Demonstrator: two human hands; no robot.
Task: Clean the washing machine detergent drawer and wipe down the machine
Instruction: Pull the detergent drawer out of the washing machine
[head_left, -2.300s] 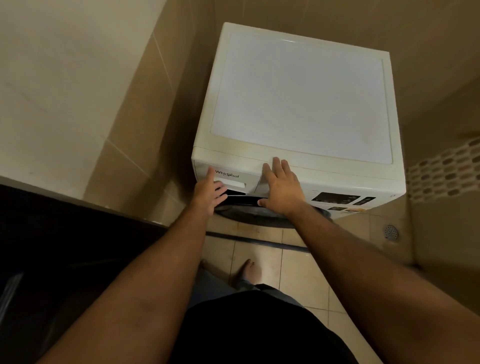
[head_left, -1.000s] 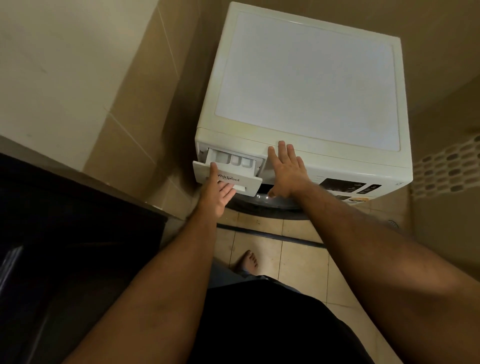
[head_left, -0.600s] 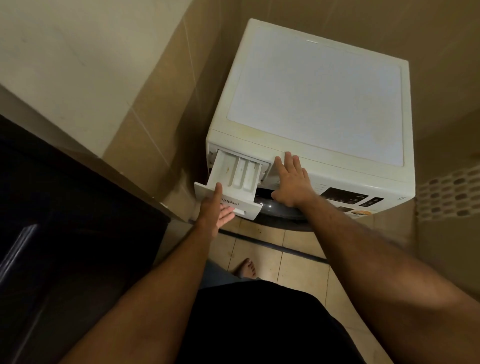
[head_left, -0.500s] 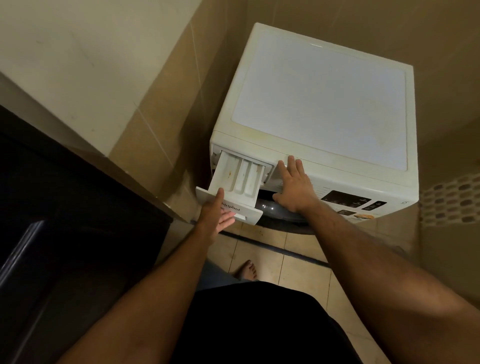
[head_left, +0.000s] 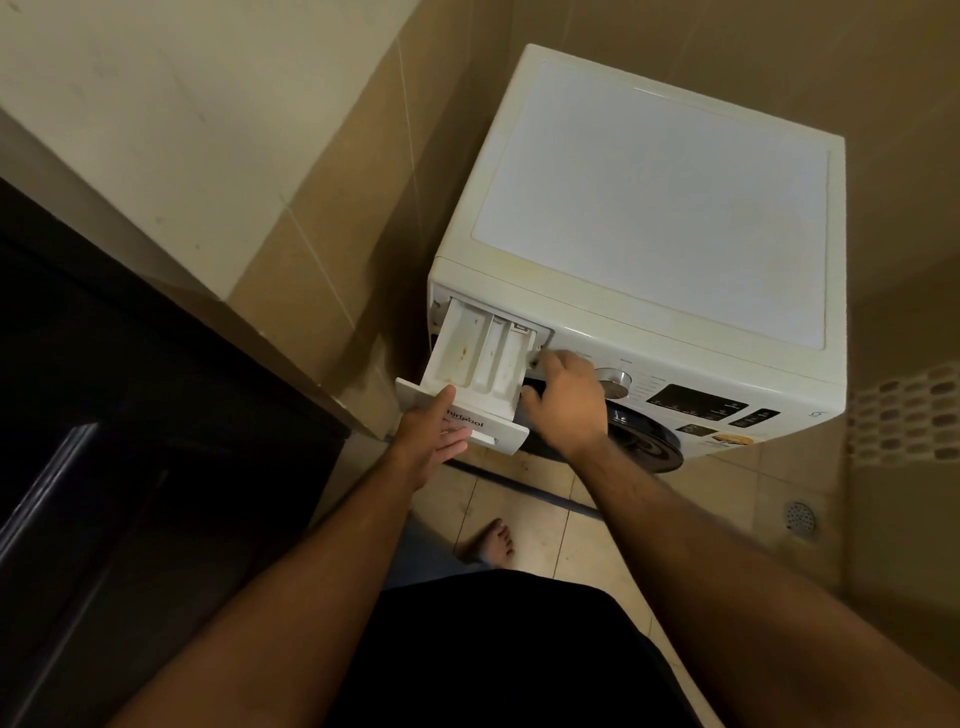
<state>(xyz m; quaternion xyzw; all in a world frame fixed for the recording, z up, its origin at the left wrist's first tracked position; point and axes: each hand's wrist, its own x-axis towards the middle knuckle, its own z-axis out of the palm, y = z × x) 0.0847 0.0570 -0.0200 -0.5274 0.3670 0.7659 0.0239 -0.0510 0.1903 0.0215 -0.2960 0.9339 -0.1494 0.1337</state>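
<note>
A person's left hand (head_left: 431, 439) grips the front panel of the detergent drawer (head_left: 475, 364), pulled well out at the washing machine's (head_left: 649, 208) nine o'clock corner; right hand (head_left: 563, 400), fingers curled, touches the drawer's three o'clock side.

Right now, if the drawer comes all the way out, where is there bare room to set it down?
The washing machine's flat white top is bare from edge to edge. The floor tiles right of the foot, toward the drain, are also free. It is crowded at the front, where both hands meet the drawer.
</note>
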